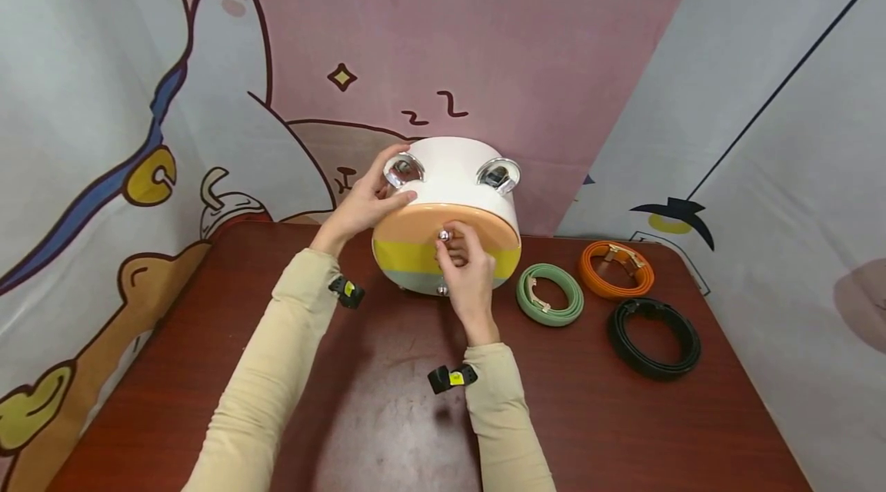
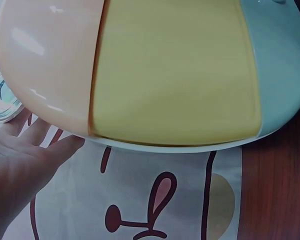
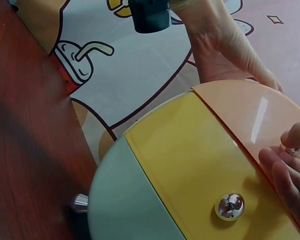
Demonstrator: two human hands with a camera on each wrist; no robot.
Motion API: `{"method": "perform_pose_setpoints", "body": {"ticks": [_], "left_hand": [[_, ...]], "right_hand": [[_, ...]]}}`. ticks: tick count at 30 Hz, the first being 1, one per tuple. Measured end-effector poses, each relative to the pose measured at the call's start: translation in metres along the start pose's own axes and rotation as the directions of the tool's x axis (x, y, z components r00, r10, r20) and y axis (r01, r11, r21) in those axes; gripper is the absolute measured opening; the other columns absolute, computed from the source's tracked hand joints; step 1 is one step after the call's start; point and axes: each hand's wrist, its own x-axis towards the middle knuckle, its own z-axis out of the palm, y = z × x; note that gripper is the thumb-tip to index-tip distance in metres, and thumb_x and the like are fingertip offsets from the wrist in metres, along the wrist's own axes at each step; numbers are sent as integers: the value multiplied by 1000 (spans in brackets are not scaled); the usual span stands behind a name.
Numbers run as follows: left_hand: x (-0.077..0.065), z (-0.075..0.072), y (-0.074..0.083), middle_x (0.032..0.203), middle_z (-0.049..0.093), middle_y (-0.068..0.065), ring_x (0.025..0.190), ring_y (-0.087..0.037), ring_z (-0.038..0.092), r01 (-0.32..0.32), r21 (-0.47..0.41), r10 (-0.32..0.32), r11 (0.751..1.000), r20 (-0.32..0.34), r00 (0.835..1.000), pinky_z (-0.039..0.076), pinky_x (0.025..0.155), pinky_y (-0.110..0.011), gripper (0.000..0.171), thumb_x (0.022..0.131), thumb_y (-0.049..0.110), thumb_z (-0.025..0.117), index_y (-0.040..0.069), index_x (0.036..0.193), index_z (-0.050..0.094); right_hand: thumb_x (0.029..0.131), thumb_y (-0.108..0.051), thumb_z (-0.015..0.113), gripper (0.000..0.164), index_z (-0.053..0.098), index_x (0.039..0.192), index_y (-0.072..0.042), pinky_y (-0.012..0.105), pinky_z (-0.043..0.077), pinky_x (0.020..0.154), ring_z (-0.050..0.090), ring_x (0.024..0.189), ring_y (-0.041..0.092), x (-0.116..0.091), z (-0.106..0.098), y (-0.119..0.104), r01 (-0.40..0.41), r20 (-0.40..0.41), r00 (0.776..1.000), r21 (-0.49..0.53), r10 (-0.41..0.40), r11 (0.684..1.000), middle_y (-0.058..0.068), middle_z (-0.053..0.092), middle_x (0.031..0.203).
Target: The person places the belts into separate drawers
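A small rounded drawer cabinet [image 1: 453,169] with a white body stands at the back of the table. Its front has a peach drawer [image 3: 250,110] at the top, a yellow drawer [image 2: 175,75] in the middle and a green drawer [image 3: 122,195] below. Two shiny silver domes sit on top, like eyes. My left hand [image 1: 363,207] holds the cabinet's upper left side, thumb and fingers around the left dome [image 1: 404,171]. The thumb and fingers of my right hand [image 1: 471,277] pinch the peach drawer's silver knob [image 1: 444,234]. The yellow drawer's knob [image 3: 230,206] is free.
To the cabinet's right lie three coiled belts: green [image 1: 550,294], orange [image 1: 616,269] and black [image 1: 654,338]. Behind the brown table [image 1: 388,415] hangs a printed cartoon cloth [image 1: 484,38], close to the cabinet's back.
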Motion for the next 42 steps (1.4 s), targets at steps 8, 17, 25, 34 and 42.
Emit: {"method": "perform_pose_setpoints", "body": {"ticks": [8, 17, 25, 34, 42], "left_hand": [[2, -2, 1, 109, 51, -18, 63, -14, 35, -2, 21, 2, 1000, 25, 1000, 33, 57, -26, 71, 92, 8, 65, 13, 150, 26], [0, -3, 1, 78, 41, -12, 59, -14, 31, 15, 45, -17, 999, 30, 999, 29, 55, -26, 71, 93, 10, 65, 14, 151, 24], [0, -4, 0, 79, 40, -8, 61, -17, 30, -12, 57, 10, 998, 30, 1000, 29, 57, -26, 70, 93, 9, 65, 13, 150, 25], [-2, -1, 3, 72, 36, -12, 61, -20, 31, -11, 131, 11, 991, 7, 1000, 29, 57, -27, 69, 94, 13, 65, 16, 150, 26], [-2, 0, 4, 65, 30, -10, 59, -22, 29, -7, 161, 8, 987, -3, 1000, 27, 55, -28, 69, 94, 13, 65, 13, 150, 26]], "right_hand": [[84, 11, 68, 25, 60, 107, 9, 39, 55, 55, 67, 66, 32, 0, -5, 12, -17, 58, 998, -5, 17, 1000, 22, 68, 82], [88, 1, 69, 22, 62, 108, -2, 29, 55, 59, 68, 71, 19, -4, -16, 12, -32, 153, 988, -19, 34, 999, 12, 70, 85], [84, 5, 71, 25, 61, 105, -3, 28, 55, 60, 68, 72, 15, -7, -25, 4, -28, 207, 977, -59, 40, 998, 9, 70, 86], [84, 3, 71, 21, 62, 102, -3, 25, 54, 61, 69, 74, 14, -14, -31, -8, -13, 238, 971, -95, 36, 995, 9, 71, 87], [81, 4, 75, 25, 62, 100, -3, 23, 54, 61, 69, 74, 13, -18, -37, -17, 13, 273, 962, -132, 24, 991, 9, 71, 88]]}}
